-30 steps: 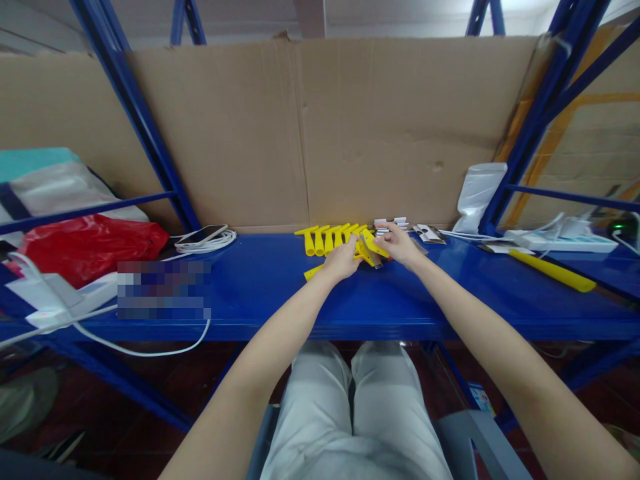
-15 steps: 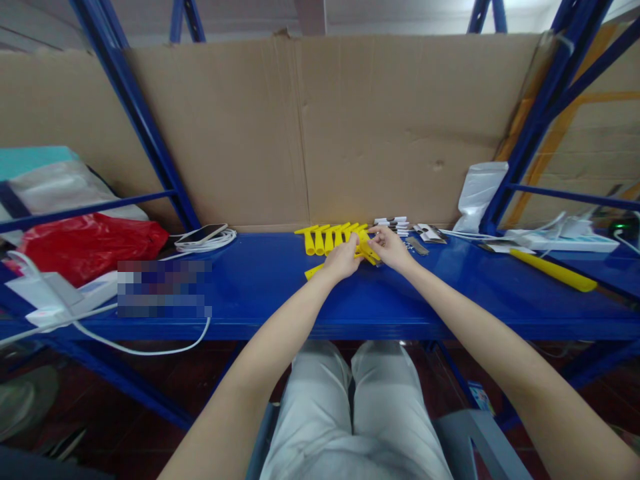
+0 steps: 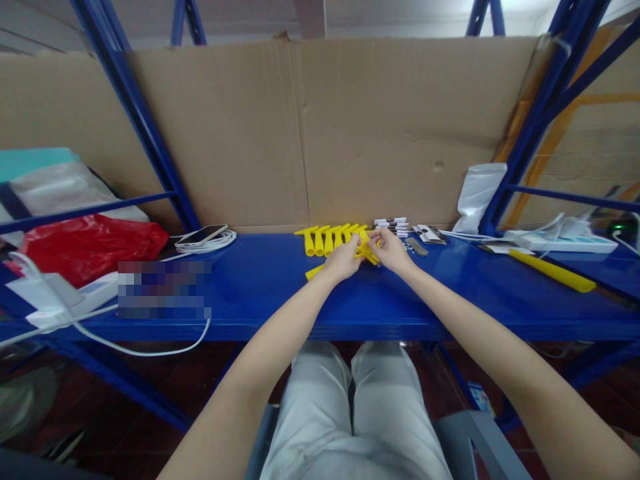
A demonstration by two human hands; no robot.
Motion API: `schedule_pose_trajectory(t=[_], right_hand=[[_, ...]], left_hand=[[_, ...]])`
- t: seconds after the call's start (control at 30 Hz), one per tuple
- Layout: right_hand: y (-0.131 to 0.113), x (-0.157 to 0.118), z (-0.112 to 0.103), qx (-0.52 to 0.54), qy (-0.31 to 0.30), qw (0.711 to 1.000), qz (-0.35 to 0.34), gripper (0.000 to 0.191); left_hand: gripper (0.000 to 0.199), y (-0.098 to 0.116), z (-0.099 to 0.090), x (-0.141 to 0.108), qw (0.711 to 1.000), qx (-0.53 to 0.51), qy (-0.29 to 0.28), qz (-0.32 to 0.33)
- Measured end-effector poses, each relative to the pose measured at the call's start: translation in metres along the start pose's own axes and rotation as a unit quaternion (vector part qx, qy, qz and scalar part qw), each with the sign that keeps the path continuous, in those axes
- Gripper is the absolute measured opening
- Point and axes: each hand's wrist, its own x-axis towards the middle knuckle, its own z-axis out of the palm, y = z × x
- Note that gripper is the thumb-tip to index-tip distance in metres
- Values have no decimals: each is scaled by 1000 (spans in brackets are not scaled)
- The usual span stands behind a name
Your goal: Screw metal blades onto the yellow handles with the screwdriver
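In the head view my left hand point(image 3: 344, 260) is closed around a yellow plastic scraper point(image 3: 314, 272), whose handle end sticks out to the left of the palm. My right hand point(image 3: 390, 249) has its thumb and fingers pinched together against the scraper's wide head. Whatever lies between those fingertips is hidden. Just behind my left hand stands a row of several yellow T-shaped scraper handles point(image 3: 319, 243). To the right of my right hand are a flat grey metal strip point(image 3: 417, 247) and some tiny metal pieces point(image 3: 407, 245).
White-and-black packets point(image 3: 391, 225) lie behind the hands, with more packets point(image 3: 429, 233) to their right. A long yellow-handled tool point(image 3: 555, 272) rests on the right of the blue table point(image 3: 270, 293). Coiled white cable point(image 3: 213, 243) and a red bag point(image 3: 93, 247) are at left. Cardboard point(image 3: 225, 133) stands behind.
My right fingers have shifted slightly at the scraper's head, and the head looks tilted a little differently. My left hand keeps its grip in nearly the same place.
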Motion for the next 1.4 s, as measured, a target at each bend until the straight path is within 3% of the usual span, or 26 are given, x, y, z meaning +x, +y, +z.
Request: schedule_pose_trajectory(t=[0.27,0.4,0.6,0.73,0.87,1.0,1.27,1.4], right_hand=[[10,5,1,-20,25,997,-65,11],[14,7,1,-12,37,998,-58,12],[15,8,0,13,39,999,-3,16],[9,9,-4,72,49,993,78,16],[-3,7,-13,107,-4,979,175,10],[-9,5,-17,136,-40,964,225,11],[-3,5,-19,148,-68,958,237,20],[6,9,-24,139,-68,970,186,27]], left_hand=[[33,-1,1,-1,1000,12,2,28],[32,-2,1,0,999,14,6,40],[29,-2,0,0,998,3,17,52],[29,-2,0,0,998,-6,29,58],[28,-4,2,2,998,-9,36,54],[28,-5,3,3,998,-9,39,57],[25,-4,1,2,998,-4,28,58],[38,-5,3,2,997,-23,40,67]])
